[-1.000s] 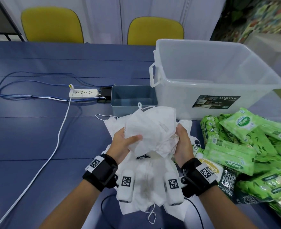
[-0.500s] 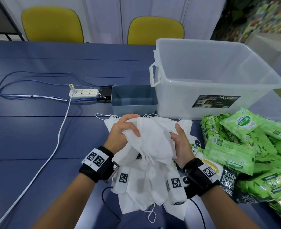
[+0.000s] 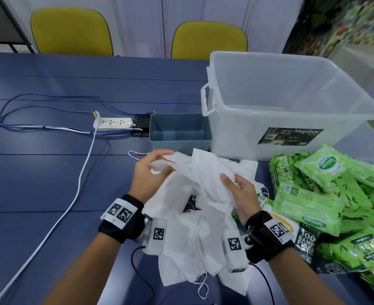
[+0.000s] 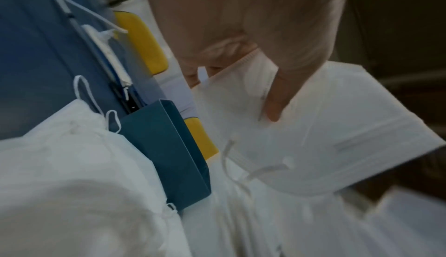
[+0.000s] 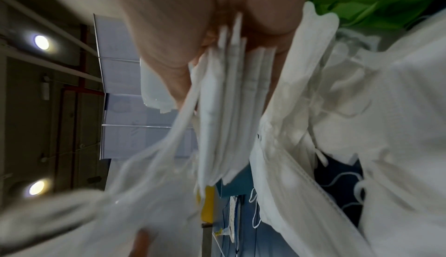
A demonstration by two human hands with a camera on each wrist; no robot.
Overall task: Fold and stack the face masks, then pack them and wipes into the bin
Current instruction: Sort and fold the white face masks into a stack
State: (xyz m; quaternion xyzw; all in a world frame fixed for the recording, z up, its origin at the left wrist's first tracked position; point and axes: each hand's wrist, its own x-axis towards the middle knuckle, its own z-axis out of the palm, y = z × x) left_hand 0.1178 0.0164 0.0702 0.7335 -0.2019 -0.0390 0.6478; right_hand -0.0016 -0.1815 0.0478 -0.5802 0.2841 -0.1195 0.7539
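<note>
Masks (image 3: 206,172): we pinched one end of the white bundle in our left hand (image 3: 147,172), gripped the other in our right hand (image 3: 240,194), above loose masks (image 3: 188,245); clear bin (image 3: 291,102) beyond our fingertips.

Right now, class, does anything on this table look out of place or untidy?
Yes: the face masks lie in a crumpled, overlapping heap, ear loops trailing. Both hands, left and right, grip a bunch.

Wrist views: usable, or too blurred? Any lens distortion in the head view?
Head view: sharp, evenly lit; wide-angle bends the clear bin. Left wrist: dim, soft, yet the left hand pinching a face mask reads. Right wrist: heavy motion blur; mask stack streaked, ceiling lights flare.
</note>
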